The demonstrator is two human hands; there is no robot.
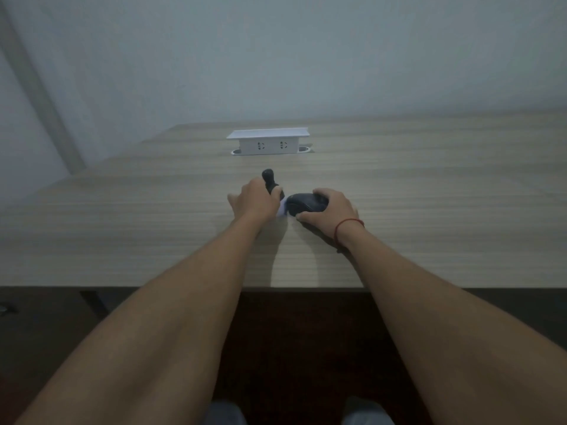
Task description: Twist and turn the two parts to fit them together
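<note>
Hands point(329, 210) grip mouse point(305, 204) and black tool point(271, 182)

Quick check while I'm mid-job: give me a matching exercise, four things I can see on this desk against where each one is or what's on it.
Things:
1. dark grey computer mouse
2. black stubby handled object
3. white pop-up socket box
4. thin red string bracelet

Places:
A. around the right wrist
B. gripped by the left hand
C. at the far side of the wooden desk, untouched
D. under the right hand, fingers curled round it

Pairs: 1-D, 2-B, 3-C, 4-A
</note>
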